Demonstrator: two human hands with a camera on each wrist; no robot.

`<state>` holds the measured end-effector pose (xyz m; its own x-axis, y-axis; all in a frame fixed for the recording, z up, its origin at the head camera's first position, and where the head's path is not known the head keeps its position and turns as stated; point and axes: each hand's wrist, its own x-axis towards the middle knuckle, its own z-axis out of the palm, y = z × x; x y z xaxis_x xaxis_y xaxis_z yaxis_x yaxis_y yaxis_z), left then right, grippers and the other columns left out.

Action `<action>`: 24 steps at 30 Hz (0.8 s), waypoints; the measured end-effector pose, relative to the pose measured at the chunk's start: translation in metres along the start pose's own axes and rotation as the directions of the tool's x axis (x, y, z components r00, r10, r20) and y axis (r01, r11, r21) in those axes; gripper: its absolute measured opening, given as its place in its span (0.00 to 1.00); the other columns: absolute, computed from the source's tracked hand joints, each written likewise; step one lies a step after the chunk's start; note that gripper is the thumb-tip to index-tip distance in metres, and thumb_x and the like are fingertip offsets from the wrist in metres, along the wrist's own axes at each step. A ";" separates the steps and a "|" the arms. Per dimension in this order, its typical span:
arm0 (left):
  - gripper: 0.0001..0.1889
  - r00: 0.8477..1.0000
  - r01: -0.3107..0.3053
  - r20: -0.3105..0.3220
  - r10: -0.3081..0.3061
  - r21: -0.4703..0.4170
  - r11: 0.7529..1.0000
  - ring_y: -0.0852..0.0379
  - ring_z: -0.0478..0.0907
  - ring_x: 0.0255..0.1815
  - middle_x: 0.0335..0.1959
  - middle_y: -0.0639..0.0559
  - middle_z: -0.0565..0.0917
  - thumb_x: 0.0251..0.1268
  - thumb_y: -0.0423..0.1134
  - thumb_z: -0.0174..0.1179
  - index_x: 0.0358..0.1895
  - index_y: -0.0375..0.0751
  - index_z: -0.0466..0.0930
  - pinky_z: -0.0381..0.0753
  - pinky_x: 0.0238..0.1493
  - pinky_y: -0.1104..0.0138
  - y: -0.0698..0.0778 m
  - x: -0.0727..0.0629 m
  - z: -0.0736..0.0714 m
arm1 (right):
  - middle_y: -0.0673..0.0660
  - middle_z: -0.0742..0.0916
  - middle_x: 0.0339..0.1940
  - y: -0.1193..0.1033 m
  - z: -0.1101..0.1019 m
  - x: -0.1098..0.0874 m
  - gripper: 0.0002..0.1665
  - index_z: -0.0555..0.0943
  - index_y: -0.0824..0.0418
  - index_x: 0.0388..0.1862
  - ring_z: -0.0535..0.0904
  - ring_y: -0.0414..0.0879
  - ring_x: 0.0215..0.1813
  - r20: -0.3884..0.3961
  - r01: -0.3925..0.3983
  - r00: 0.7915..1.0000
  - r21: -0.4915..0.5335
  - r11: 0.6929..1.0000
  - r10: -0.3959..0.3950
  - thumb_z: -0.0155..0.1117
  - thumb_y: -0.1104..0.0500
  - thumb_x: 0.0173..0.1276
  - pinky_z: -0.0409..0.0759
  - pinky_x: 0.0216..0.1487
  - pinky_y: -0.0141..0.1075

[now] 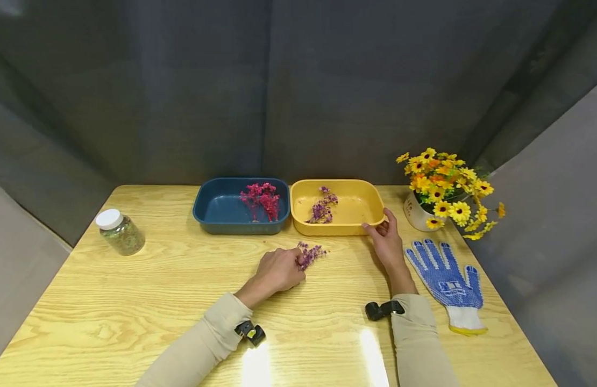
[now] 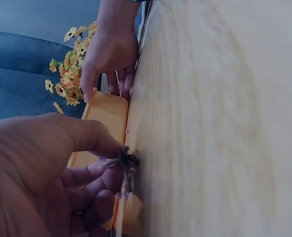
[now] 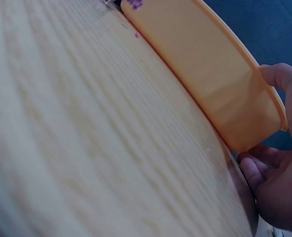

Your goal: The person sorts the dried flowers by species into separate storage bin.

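Between thumb and fingers, my left hand (image 1: 281, 269) pinches a sprig of small purple dried flowers (image 1: 311, 255) just above the table, in front of the bins. Its dark stem ends (image 2: 128, 160) show at the fingertips in the left wrist view. My right hand (image 1: 388, 243) grips the front right corner of a yellow plastic bin (image 1: 322, 229), thumb on the rim and the other fingers around the outer side. Another purple sprig (image 1: 322, 207) lies inside that bin. Left of it, touching or nearly so, a dark blue bin (image 1: 240, 228) holds pink-red dried flowers (image 1: 261, 199).
A white-lidded jar of greenish dried material (image 1: 122, 236) stands at the table's left. Back right is a white pot (image 1: 417, 214) of yellow artificial flowers (image 1: 443, 185). A blue and white work glove (image 1: 448, 282) lies near the right edge. Dark curtains (image 1: 260, 91) hang behind the table.
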<state>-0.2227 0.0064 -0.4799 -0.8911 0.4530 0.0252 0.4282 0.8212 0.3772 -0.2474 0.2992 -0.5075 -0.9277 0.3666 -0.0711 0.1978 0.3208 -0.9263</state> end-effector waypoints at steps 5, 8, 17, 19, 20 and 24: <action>0.07 0.999 0.034 -0.010 -0.035 -0.061 0.998 0.64 0.73 0.19 0.17 0.65 0.76 0.50 0.43 0.60 0.34 0.54 0.79 0.70 0.26 0.66 -0.004 -0.001 -0.005 | 0.57 0.68 0.74 0.000 0.004 0.002 0.51 0.45 0.35 0.78 0.66 0.52 0.73 0.001 -0.001 1.000 -0.012 1.000 0.001 0.62 0.34 0.63 0.65 0.71 0.49; 0.08 0.999 0.036 -0.033 -0.040 -0.119 0.992 0.66 0.72 0.18 0.17 0.67 0.77 0.52 0.43 0.59 0.37 0.52 0.80 0.71 0.26 0.68 -0.005 -0.001 -0.008 | 0.57 0.68 0.75 0.000 0.004 0.002 0.51 0.45 0.34 0.78 0.66 0.52 0.73 0.002 0.004 1.000 -0.013 1.000 -0.004 0.62 0.33 0.63 0.65 0.71 0.49; 0.09 0.983 -0.005 -0.180 -0.043 -0.254 0.967 0.68 0.74 0.22 0.22 0.66 0.81 0.53 0.43 0.61 0.39 0.51 0.81 0.73 0.32 0.67 -0.005 0.005 -0.015 | 0.57 0.68 0.75 -0.003 0.002 0.003 0.50 0.45 0.35 0.78 0.66 0.52 0.73 0.001 -0.001 1.000 -0.016 1.000 0.001 0.61 0.36 0.65 0.65 0.71 0.49; 0.10 0.975 -0.022 -0.218 -0.038 -0.268 0.963 0.68 0.73 0.22 0.23 0.65 0.81 0.53 0.43 0.61 0.39 0.52 0.81 0.72 0.30 0.68 -0.004 0.007 -0.017 | 0.57 0.68 0.74 -0.003 0.002 0.002 0.50 0.45 0.35 0.78 0.66 0.52 0.73 0.001 0.001 1.000 -0.015 1.000 -0.001 0.61 0.36 0.65 0.66 0.71 0.49; 0.10 0.972 -0.034 -0.235 -0.032 -0.273 0.962 0.67 0.73 0.21 0.23 0.65 0.81 0.53 0.43 0.61 0.40 0.51 0.81 0.72 0.29 0.69 -0.003 0.009 -0.019 | 0.57 0.68 0.74 -0.003 0.002 0.002 0.50 0.45 0.36 0.78 0.66 0.52 0.73 0.000 0.000 1.000 -0.015 1.000 0.000 0.62 0.36 0.65 0.65 0.71 0.49; 0.10 0.957 -0.087 -0.289 -0.001 -0.293 0.952 0.66 0.71 0.19 0.24 0.64 0.81 0.53 0.41 0.60 0.40 0.51 0.81 0.69 0.24 0.70 0.001 0.015 -0.025 | 0.58 0.68 0.74 -0.002 0.001 0.000 0.51 0.45 0.36 0.78 0.66 0.52 0.73 -0.003 -0.003 1.000 -0.008 1.000 0.003 0.62 0.36 0.64 0.65 0.71 0.48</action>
<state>-0.2395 0.0048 -0.4559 -0.8969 0.3323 0.2917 0.4417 0.6409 0.6278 -0.2486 0.2979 -0.5056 -0.9262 0.3699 -0.0730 0.2033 0.3269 -0.9229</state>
